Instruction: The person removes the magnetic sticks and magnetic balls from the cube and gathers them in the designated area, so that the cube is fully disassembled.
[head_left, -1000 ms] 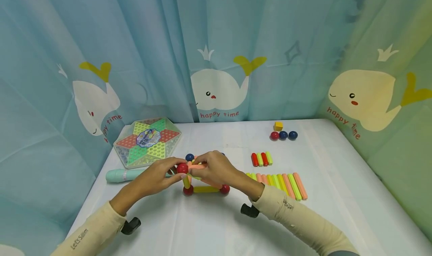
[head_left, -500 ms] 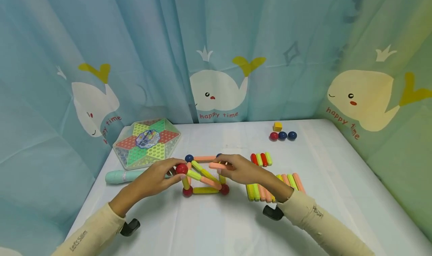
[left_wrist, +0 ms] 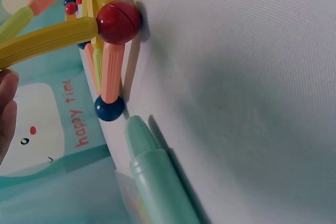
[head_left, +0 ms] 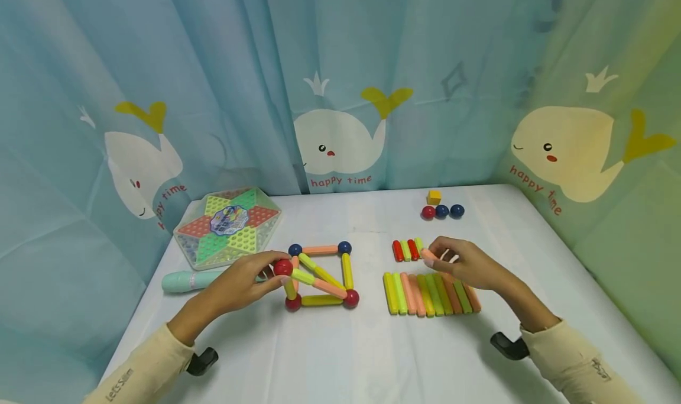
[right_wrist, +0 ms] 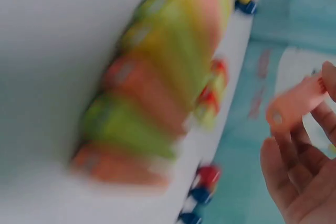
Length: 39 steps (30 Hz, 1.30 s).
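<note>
L hand (head_left: 247, 280) grips red ball (head_left: 283, 267) at top of stick-and-ball frame (head_left: 321, 300); R hand (head_left: 468, 264) pinches orange stick (right_wrist: 295, 105) near row of short sticks (head_left: 407, 250). Both pcs prob. light, stiff plastic; ball may be slippery, so hold its sides; take stick mid-length, ends clear.

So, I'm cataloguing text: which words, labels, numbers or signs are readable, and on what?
"happy time": curtain, three times, leftmost partly folded.
"Let's Slim", probably: left sleeve.
Right sleeve: lettering too creased to read.
Game board label: too small to read.
Mint tube: marking too small to read.
</note>
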### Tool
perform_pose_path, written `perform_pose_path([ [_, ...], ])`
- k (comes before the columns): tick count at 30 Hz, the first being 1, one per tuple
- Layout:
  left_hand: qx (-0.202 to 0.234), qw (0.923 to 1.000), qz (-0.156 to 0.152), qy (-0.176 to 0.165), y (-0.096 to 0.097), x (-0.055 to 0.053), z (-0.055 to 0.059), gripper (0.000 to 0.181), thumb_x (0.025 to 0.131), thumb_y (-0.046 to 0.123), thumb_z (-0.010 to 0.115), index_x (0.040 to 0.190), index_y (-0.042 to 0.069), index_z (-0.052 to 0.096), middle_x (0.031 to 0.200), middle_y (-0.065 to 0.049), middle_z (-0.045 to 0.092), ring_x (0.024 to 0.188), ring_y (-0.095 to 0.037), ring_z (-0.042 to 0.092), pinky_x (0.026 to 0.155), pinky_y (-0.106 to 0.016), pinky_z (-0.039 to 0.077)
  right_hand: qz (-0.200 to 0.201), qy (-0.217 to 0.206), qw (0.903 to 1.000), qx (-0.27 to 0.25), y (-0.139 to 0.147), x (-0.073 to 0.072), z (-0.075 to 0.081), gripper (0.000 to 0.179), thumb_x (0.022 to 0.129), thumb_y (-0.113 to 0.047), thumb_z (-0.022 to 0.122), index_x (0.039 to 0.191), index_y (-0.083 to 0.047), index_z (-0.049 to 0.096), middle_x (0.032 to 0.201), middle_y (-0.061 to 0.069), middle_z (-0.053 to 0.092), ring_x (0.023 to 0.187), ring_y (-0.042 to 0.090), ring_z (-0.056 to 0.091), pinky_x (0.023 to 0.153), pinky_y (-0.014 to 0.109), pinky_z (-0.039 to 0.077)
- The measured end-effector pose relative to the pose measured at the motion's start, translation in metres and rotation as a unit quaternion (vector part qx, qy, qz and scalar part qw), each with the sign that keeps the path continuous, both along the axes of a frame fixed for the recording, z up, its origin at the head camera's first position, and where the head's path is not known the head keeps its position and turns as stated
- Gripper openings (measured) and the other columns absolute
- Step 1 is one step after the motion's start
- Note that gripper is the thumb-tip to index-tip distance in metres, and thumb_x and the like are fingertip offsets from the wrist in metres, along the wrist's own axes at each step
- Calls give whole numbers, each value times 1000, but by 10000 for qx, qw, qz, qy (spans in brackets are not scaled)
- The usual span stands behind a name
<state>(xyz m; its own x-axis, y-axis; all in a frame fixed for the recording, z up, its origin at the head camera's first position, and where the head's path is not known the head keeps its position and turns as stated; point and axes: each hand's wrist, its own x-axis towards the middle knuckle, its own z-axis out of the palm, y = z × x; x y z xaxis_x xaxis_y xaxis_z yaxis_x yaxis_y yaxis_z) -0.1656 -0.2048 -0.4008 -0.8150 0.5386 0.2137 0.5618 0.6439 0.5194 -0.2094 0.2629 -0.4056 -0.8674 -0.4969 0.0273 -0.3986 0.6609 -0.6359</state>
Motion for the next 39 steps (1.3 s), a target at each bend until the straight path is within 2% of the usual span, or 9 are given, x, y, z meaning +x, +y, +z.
perform_pose_path([
  [3, -11, 10000, 35, -19, -1, 0, -1, 43, 96, 34, 69, 131, 11, 62, 99, 8, 67, 83, -3, 60, 74, -25, 56, -369, -10, 9991, 218, 27, -1, -2, 8, 98, -21, 66, 104, -16, 66, 95, 2, 65, 83, 17, 59, 68, 27, 52],
  [8, 11, 10000, 0, -12, -2, -1, -1, 41, 97, 34, 67, 130, 11, 61, 102, 7, 68, 83, -2, 60, 74, -28, 56, -665, -196, 9964, 480, 64, -8, -7, 18, 100, -23, 62, 109, -7, 64, 86, 3, 67, 72, 14, 57, 59, 28, 47],
  [11, 27, 10000, -14, 4, -2, -1, -1, 40, 97, 33, 67, 130, 12, 61, 103, 7, 68, 83, -2, 60, 74, -27, 56, -766, -376, 9938, 716, 79, -13, -14, 29, 101, -22, 61, 121, -1, 59, 80, 3, 65, 68, 13, 56, 59, 28, 46],
  [14, 33, 10000, -6, -15, -2, -1, 0, 39, 97, 33, 68, 130, 14, 61, 103, 8, 68, 83, -2, 60, 74, -25, 56, -692, -682, 9907, 957, 90, -16, -23, 36, 100, -19, 60, 129, 0, 54, 78, 3, 61, 64, 13, 55, 58, 28, 45],
  [19, 39, 10000, -51, -32, -2, -2, -2, 40, 97, 35, 67, 131, 14, 60, 105, 7, 68, 84, -2, 60, 74, -24, 55, -466, -1011, 9869, 1169, 98, -17, -35, 31, 101, -18, 58, 127, -1, 59, 82, 4, 58, 68, 14, 53, 58, 28, 44],
  [27, 10, 10000, -8, -54, -2, -1, -2, 42, 97, 34, 67, 132, 12, 61, 103, 7, 68, 83, -3, 61, 74, -25, 55, -381, -1066, 9883, 1019, 98, -18, -39, 28, 102, -19, 57, 123, -2, 63, 80, 2, 58, 65, 11, 52, 56, 26, 44],
  [33, -59, 10000, 44, -46, -2, -2, -3, 45, 97, 36, 66, 134, 11, 60, 99, 7, 66, 83, -3, 60, 74, -26, 55, -387, -1178, 9883, 889, 98, -14, -41, 34, 103, -22, 56, 129, -1, 60, 81, 3, 56, 64, 11, 51, 56, 26, 43],
  [39, -83, 10000, 38, 0, -2, -2, -3, 45, 97, 35, 67, 135, 12, 60, 106, 4, 68, 86, -5, 61, 76, -26, 56, -412, -1046, 9906, 783, 98, -8, -41, 36, 103, -23, 57, 129, 1, 58, 82, 3, 59, 65, 12, 53, 56, 26, 45],
])
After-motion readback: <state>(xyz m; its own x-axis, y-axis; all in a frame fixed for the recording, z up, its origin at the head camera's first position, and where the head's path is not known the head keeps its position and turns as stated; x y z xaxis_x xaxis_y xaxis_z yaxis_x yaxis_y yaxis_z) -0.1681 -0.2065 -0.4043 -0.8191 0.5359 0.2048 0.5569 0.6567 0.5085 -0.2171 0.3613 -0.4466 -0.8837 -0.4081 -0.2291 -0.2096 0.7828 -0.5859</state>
